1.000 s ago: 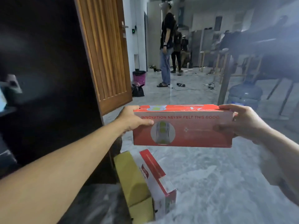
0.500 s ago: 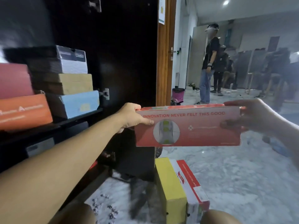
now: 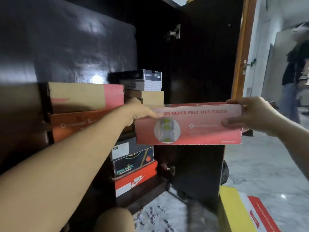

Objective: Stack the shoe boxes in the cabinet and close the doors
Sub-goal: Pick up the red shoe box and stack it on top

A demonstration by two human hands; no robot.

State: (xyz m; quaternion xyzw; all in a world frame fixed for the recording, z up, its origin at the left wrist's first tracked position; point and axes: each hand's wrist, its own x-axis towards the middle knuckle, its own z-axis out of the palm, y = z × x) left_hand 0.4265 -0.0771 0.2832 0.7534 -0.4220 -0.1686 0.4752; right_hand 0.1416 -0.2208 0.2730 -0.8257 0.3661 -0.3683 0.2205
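Observation:
I hold a red shoe box (image 3: 200, 129) level in front of the dark cabinet (image 3: 75, 47). My left hand (image 3: 138, 111) grips its left end and my right hand (image 3: 250, 114) grips its right end, thumb on the front face. On the upper shelf stand a tan-and-pink box (image 3: 87, 96) over an orange box (image 3: 75, 124), and beside them a black-and-white box (image 3: 142, 79) on a tan box (image 3: 150, 97). Lower down sit a grey box (image 3: 127, 148), a dark FOAMIES box (image 3: 133, 163) and an orange Nike box (image 3: 135, 180). The cabinet door (image 3: 197, 56) is swung open behind the held box.
A yellow box (image 3: 234, 210) and a white-and-red box (image 3: 260, 215) lie on the marble floor (image 3: 267, 164) at lower right. My knee (image 3: 115, 220) shows at the bottom. A wooden room door edge (image 3: 240, 52) and a standing person (image 3: 294, 72) are at the right.
My view has swung left onto the cabinet, and the red box has come closer to the shelves. Both hands keep the same grip on its ends.

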